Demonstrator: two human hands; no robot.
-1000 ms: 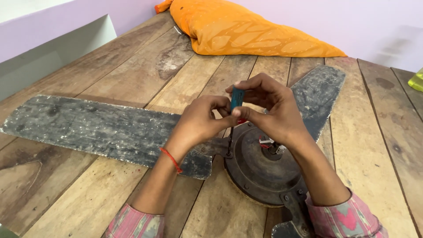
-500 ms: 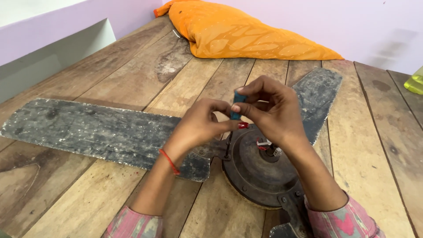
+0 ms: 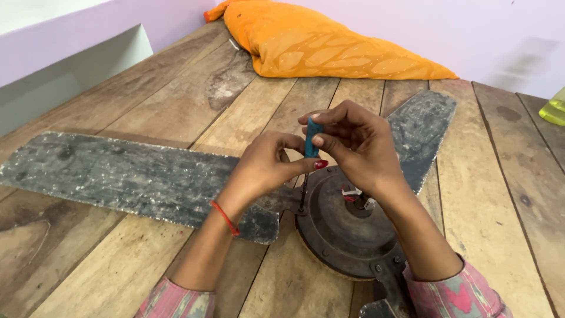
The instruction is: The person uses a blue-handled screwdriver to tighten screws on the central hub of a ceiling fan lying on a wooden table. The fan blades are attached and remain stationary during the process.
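Observation:
A dusty old ceiling fan lies on a wooden table point(image 3: 135, 106). Its round dark motor hub point(image 3: 347, 227) sits below my hands, with one grey blade point(image 3: 112, 174) reaching left and another blade point(image 3: 421, 126) reaching up to the right. My right hand point(image 3: 359, 147) grips the blue handle of a small screwdriver point(image 3: 312, 138) that stands upright, its thin shaft going down to the hub's left rim. My left hand point(image 3: 265, 168) pinches the lower part of the screwdriver with thumb and fingers. A red thread circles my left wrist.
An orange patterned cushion point(image 3: 329, 47) lies at the table's far edge against a pale purple wall. A yellow-green object point(image 3: 556, 109) shows at the right border. Small red and white wires point(image 3: 353, 194) sit at the hub's centre. A third blade's bracket point(image 3: 388, 294) points toward me.
Both hands stay on the screwdriver at the hub's rim; the fingers have shifted slightly around the handle. The fan has not moved.

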